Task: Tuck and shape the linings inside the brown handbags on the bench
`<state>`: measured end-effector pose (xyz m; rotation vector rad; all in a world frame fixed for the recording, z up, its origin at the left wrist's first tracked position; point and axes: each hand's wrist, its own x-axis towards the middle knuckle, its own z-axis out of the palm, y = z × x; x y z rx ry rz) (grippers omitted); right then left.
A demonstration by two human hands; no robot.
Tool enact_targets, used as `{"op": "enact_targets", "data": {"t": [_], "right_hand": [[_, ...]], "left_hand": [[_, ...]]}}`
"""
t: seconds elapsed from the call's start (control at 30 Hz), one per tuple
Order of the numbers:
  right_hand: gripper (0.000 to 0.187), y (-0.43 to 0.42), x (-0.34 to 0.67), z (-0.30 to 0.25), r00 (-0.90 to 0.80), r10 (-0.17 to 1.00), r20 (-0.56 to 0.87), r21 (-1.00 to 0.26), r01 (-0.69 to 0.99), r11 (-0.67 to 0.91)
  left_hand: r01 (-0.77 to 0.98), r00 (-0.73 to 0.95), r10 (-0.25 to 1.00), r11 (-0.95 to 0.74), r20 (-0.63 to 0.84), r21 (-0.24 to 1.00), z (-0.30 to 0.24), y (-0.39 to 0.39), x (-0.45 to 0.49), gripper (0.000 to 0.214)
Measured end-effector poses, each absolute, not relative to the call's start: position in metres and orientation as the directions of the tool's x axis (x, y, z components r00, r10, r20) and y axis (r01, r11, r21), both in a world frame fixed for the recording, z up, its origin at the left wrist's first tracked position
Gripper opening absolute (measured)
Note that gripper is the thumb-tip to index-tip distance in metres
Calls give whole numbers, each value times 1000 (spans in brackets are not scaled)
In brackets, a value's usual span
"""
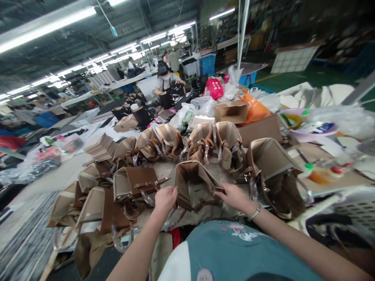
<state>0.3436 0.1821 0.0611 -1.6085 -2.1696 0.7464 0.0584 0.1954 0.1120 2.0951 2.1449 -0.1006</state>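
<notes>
A brown handbag (183, 187) stands open in front of my body, its beige inside facing up toward me. My left hand (166, 198) is closed on the bag's left edge, and my right hand (233, 197) pinches its right edge near a strap. A bracelet circles my right wrist. Just left of my left hand lies another brown handbag (140, 179) with a buckled strap and a plastic-wrapped handle. Beyond my right hand sits a larger open handbag (272, 160) with a dark brown body. The far side of the held bag's bottom is partly hidden.
More open handbags (228, 134) line the table's far side and left. Behind them are stacked boards (101, 146), a cardboard box (231, 112), an orange bag (253, 107) and a pink bag (213, 89). A person (168, 80) sits farther back. A basin (313, 130) stands right.
</notes>
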Motion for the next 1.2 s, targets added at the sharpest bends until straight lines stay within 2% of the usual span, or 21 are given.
{"op": "enact_targets", "data": {"t": [0.13,0.2,0.27,0.37,0.53,0.67,0.77,0.87,0.97,1.1,1.2], "right_hand": [[23,210,345,63,-303,953,-11,-650,726,224],[22,225,344,58,-312,950,-34,-654,725,215],[22,235,343,51,-302,952,-54,-655,730,195],[23,242,345,41,-294,953,-74,-663,729,173],[57,237,351,41,-318,948,-19,-663,714,226],[42,236,352,51,-336,939,72,-596,741,310],[34,239,351,56,-359,925,123,-497,785,371],[34,244,349,59,-354,928,116,-417,831,369],[37,248,347,59,-334,936,108,-383,855,349],[35,260,344,61,-346,932,104,-335,870,361],[33,275,339,65,-373,923,98,-299,873,384]], "left_hand": [[973,-66,989,94,-134,212,121,181,63,42],[947,-82,982,131,-172,295,116,176,71,42],[937,-58,973,130,-224,323,106,172,85,42],[945,0,961,91,-277,315,95,169,106,41],[957,95,936,8,-339,289,100,182,116,42],[960,226,918,-153,-325,236,112,188,104,47],[909,399,903,-368,-160,194,121,181,93,43],[796,594,804,-588,-3,147,126,178,80,29],[730,680,732,-672,-42,126,122,187,71,48],[712,702,695,-689,-159,131,110,214,76,26],[759,650,743,-642,-160,105,105,235,91,29]]}}
